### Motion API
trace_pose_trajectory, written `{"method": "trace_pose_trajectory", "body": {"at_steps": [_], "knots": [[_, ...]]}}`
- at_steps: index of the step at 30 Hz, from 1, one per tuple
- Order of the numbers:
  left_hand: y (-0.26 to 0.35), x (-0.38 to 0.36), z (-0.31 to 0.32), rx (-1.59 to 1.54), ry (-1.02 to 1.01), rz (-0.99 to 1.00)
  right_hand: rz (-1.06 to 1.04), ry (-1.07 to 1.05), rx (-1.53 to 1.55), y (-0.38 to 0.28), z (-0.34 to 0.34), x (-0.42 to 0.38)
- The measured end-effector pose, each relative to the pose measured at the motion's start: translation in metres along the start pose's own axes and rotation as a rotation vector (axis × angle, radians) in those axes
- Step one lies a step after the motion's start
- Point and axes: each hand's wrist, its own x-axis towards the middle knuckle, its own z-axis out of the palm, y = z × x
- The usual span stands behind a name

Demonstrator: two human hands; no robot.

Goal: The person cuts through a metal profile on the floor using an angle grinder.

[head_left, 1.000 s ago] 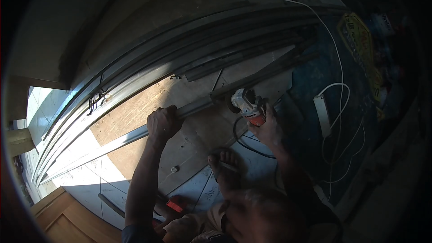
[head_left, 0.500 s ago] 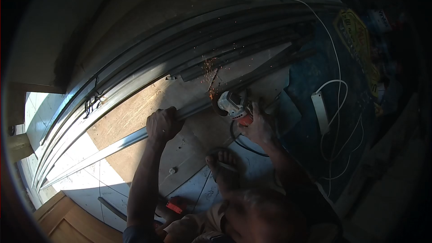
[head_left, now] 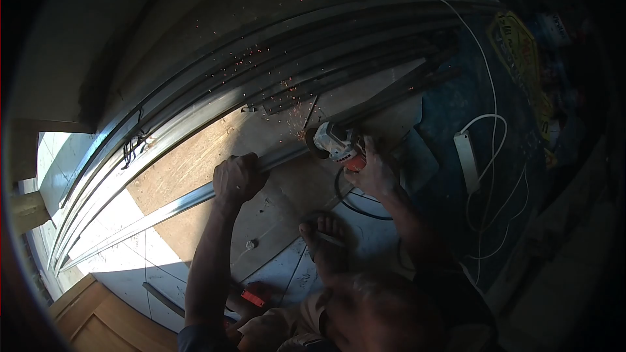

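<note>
My left hand (head_left: 237,179) is wrapped round a long metal profile (head_left: 186,201) that runs from the lower left up toward the middle. In my right hand (head_left: 376,173) is an angle grinder (head_left: 336,144) with a white-grey head and a red-orange part, gripped by its body. Its dark disc is at the metal profile, right of my left hand, and orange sparks (head_left: 287,94) fly up and left from there. The exact contact point is too dark to make out. A black cable curves below the grinder.
More long metal profiles (head_left: 195,107) lie behind, across brown board (head_left: 176,169) and white tiles (head_left: 130,261). A white power strip (head_left: 465,161) with cables lies right. Near my bare foot (head_left: 324,238) are a red object (head_left: 253,294) and a wooden panel (head_left: 107,322) farther left.
The sparks have spread wider and farther up and left. The grinder has shifted and tilted slightly, while my left hand stays in nearly the same place on the profile.
</note>
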Motion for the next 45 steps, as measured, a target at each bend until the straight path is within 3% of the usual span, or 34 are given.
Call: {"method": "trace_pose_trajectory", "body": {"at_steps": [14,20,28,32,37,45], "knots": [[0.001,-0.001,0.009,0.001,0.012,0.011,-0.107,0.047,-0.124,0.012,0.006,0.013],[0.009,-0.009,0.005,-0.015,-0.017,0.002,-0.037,-0.066,-0.037,0.010,0.011,0.025],[0.007,-0.008,0.001,0.002,-0.024,0.001,0.059,0.066,0.070,0.014,0.012,0.001],[0.009,-0.009,-0.001,0.001,-0.007,0.008,0.006,0.108,0.033,0.026,0.018,-0.007],[0.006,-0.009,-0.001,0.009,-0.003,0.027,-0.092,0.087,-0.002,0.022,0.015,-0.007],[0.005,-0.012,0.006,-0.009,0.063,0.043,-0.046,0.009,0.007,0.012,0.003,-0.007]]}}
